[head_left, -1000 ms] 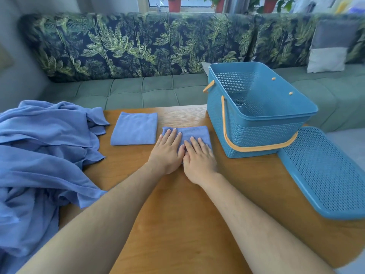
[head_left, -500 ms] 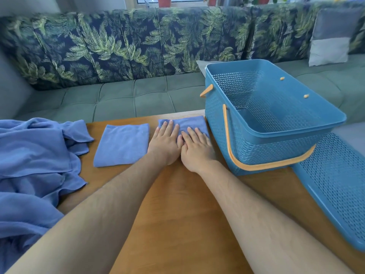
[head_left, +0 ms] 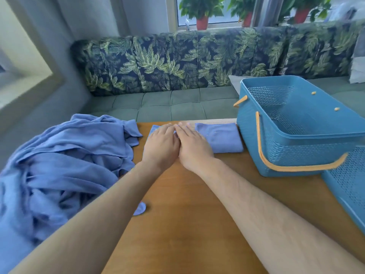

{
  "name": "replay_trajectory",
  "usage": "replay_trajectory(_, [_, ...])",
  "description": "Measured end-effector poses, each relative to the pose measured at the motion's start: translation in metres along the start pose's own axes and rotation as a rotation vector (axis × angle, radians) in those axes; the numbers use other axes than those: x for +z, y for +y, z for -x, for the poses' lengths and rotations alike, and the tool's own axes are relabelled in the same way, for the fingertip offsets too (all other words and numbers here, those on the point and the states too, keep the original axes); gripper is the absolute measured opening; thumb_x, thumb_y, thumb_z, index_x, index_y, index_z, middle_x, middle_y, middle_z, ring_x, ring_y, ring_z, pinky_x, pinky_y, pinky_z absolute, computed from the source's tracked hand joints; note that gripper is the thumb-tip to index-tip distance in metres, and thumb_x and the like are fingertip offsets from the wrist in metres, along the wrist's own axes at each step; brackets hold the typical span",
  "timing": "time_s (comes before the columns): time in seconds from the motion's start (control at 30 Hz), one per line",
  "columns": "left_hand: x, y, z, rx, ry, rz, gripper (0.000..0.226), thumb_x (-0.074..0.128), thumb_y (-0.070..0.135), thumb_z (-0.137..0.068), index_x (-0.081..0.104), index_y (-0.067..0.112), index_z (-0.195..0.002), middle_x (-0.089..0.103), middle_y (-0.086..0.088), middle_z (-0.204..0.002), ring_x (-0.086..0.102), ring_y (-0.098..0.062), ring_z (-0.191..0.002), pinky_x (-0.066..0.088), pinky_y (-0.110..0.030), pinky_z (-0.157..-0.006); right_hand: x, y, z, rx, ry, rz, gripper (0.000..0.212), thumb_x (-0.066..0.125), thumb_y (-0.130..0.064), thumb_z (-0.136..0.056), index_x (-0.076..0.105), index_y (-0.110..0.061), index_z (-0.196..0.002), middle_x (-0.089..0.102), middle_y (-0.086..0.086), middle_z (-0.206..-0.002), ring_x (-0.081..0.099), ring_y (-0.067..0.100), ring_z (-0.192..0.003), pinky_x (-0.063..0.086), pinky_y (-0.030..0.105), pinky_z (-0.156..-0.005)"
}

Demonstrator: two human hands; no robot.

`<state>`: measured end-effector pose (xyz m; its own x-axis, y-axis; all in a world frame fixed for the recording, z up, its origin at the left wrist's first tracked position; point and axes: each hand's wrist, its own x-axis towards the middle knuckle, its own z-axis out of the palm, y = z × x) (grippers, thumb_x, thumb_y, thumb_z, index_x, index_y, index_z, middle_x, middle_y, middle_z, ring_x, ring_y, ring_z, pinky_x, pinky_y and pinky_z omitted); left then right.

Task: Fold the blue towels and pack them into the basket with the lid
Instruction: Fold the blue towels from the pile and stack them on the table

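- At far left, a heap of unfolded towels (head_left: 63, 167) sprawls over the counter (head_left: 187, 224) edge; all of it is left to fold.
- The left hand (head_left: 161, 148) lies palm down with fingers straight and released, pressing a folded towel (head_left: 153, 127) of which only the far corner shows.
- The right hand (head_left: 192, 149) touches the left one, fingers likewise flat and grasping nothing.
- A second folded towel (head_left: 220, 138) lies flat on the counter between the hands and the basket, close to its wall.
- The basket (head_left: 286, 155) stands open with its handle down; no towel is visible inside.
- The lid (head_left: 353, 186) is off, on the counter at far right, just beside the basket.
- Judgement: early stage. Two towels are folded and none packed, with the heap and the lid still to do.
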<state>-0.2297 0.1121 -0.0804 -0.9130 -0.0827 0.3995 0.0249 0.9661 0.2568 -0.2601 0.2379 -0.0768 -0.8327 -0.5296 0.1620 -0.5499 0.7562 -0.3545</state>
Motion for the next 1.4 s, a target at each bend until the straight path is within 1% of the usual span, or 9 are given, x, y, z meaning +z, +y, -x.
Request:
replay_trajectory(0.23, [-0.107,-0.101,0.077,-0.129,0.157,-0.224,0.036,0.040,0.031,-0.090,0.069,0.011,-0.096,0.069,-0.007,-0.101,0.066,-0.032,-0.095,0.051,-0.043,-0.082,0.024,-0.146,-0.005,-0.283,-0.033,-0.079,0.065,0.049,-0.021,-0.102,0.020,-0.018,-0.160,0.021,-0.003,-0.167,0.016,0.019,-0.154,0.019,0.035,-0.121])
replay_trajectory(0.47, [-0.168,-0.194,0.128,-0.457,0.061,-0.430,0.043,0.050,0.026,-0.094,0.056,0.017,-0.136,0.053,-0.008,-0.141,0.045,-0.033,-0.133,0.033,-0.045,-0.109,0.055,-0.232,-0.013,-0.355,-0.104,-0.121,0.053,0.048,-0.021,-0.103,0.037,-0.021,-0.154,0.043,0.000,-0.155,0.039,0.024,-0.141,0.035,0.039,-0.109])
replay_trajectory(0.6, [-0.183,-0.211,0.127,-0.497,-0.056,-0.518,0.032,0.047,0.034,-0.101,0.057,0.020,-0.128,0.056,-0.005,-0.128,0.051,-0.030,-0.119,0.036,-0.039,-0.095,0.066,-0.241,-0.015,-0.359,-0.076,-0.136,0.044,0.050,-0.024,-0.102,0.050,-0.022,-0.146,0.052,0.003,-0.145,0.044,0.028,-0.134,0.038,0.039,-0.108])
replay_trajectory(0.8, [-0.193,-0.201,0.121,-0.496,0.031,-0.375,0.018,0.051,0.020,-0.098,0.067,0.018,-0.106,0.057,-0.006,-0.109,0.049,-0.031,-0.106,0.032,-0.036,-0.086,0.061,-0.233,-0.023,-0.281,0.048,-0.362,0.028,0.044,-0.022,-0.102,0.071,-0.016,-0.101,0.065,0.002,-0.104,0.052,0.023,-0.102,0.045,0.038,-0.087])
replay_trajectory(0.9, [-0.203,-0.186,0.119,-0.427,0.155,-0.343,0.021,0.052,0.026,-0.098,0.071,0.018,-0.098,0.059,-0.003,-0.099,0.049,-0.030,-0.101,0.031,-0.036,-0.087,0.042,-0.241,-0.025,-0.074,-0.042,-0.497,0.046,0.039,-0.034,-0.103,0.055,-0.013,-0.065,0.058,0.002,-0.073,0.052,0.022,-0.074,0.040,0.035,-0.070])
replay_trajectory(1.03, [-0.218,-0.133,0.113,-0.291,0.196,0.018,0.019,0.057,0.021,-0.094,0.071,0.008,-0.090,0.060,-0.004,-0.091,0.056,-0.026,-0.086,0.043,-0.039,-0.081,0.013,-0.254,-0.021,0.332,-0.279,-1.067,0.046,0.046,-0.055,-0.101,0.071,-0.019,-0.090,0.069,0.004,-0.081,0.059,0.016,-0.068,0.046,0.025,-0.062])
replay_trajectory(1.13, [-0.221,-0.102,0.112,-0.241,0.065,0.171,0.013,0.063,0.014,-0.091,0.074,0.008,-0.087,0.065,-0.002,-0.086,0.062,-0.021,-0.082,0.046,-0.029,-0.076,-0.001,-0.240,-0.015,0.324,-0.375,-1.299,0.017,0.061,-0.027,-0.097,0.071,-0.017,-0.088,0.071,0.003,-0.076,0.064,0.018,-0.068,0.057,0.032,-0.069])
replay_trajectory(1.23, [-0.223,-0.102,0.109,-0.319,0.065,0.297,0.013,0.062,0.013,-0.088,0.074,0.017,-0.091,0.061,0.006,-0.093,0.060,-0.013,-0.087,0.046,-0.023,-0.078,-0.014,-0.213,-0.009,0.199,-0.251,-1.132,0.010,0.065,-0.014,-0.091,0.071,-0.007,-0.088,0.069,0.009,-0.078,0.062,0.022,-0.073,0.054,0.033,-0.064])
replay_trajectory(1.4, [-0.217,-0.103,0.087,-0.312,-0.190,-0.125,0.048,0.056,0.017,-0.090,0.055,0.037,-0.133,0.052,0.009,-0.132,0.043,-0.022,-0.121,0.029,-0.033,-0.097,-0.046,-0.167,0.015,0.098,-0.098,-1.015,0.013,0.064,-0.017,-0.090,0.069,-0.006,-0.094,0.073,0.019,-0.096,0.061,0.016,-0.078,0.048,0.034,-0.070])
